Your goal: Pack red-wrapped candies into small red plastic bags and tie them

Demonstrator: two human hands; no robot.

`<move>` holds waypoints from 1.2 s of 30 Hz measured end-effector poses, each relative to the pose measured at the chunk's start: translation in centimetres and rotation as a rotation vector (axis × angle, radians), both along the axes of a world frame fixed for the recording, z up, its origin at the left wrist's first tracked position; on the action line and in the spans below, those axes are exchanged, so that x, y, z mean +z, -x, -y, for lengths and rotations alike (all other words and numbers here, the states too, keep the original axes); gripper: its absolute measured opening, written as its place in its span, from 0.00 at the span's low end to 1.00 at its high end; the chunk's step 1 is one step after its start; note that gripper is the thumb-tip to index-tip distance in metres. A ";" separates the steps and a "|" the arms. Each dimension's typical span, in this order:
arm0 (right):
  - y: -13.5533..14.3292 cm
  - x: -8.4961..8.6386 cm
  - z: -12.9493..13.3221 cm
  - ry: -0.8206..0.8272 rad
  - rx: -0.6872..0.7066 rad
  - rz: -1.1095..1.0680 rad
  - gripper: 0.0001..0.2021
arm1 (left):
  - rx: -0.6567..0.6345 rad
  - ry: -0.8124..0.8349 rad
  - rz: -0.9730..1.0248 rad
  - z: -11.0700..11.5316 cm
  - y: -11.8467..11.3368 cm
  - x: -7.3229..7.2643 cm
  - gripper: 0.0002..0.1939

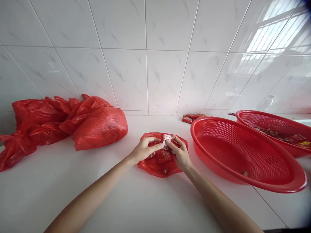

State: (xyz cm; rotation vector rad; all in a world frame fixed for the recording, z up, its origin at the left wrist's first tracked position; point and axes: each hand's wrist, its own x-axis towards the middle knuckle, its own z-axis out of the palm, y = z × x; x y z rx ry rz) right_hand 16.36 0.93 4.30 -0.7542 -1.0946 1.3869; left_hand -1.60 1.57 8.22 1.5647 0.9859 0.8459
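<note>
one packet [167, 137] is pinched by my left hand [144, 149] at nine o'clock and right hand [181, 156] at three, over a red bag [155, 171]; even fingertip pressure likely works best.

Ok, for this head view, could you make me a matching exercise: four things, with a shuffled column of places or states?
Things:
1. White-labelled packet
2. Bulging red bags
3. Nearer basket
4. Farther basket

Places or states:
A. Red packets inside
B. At the picture's left
C. One small tan piece visible inside
D. Held by left hand and right hand

Pairs: 1-D, 2-B, 3-C, 4-A
</note>
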 end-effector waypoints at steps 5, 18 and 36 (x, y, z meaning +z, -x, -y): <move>0.0 -0.1 -0.1 -0.034 0.014 0.004 0.10 | 0.034 -0.035 -0.002 -0.4 0.2 -0.8 0.17; -0.8 0.3 -0.5 -0.049 0.027 0.032 0.10 | 0.092 -0.041 0.104 -0.5 0.1 -0.6 0.11; -0.7 0.5 -0.4 0.083 0.060 -0.039 0.12 | 0.151 0.004 0.189 0.1 -0.1 -2.7 0.15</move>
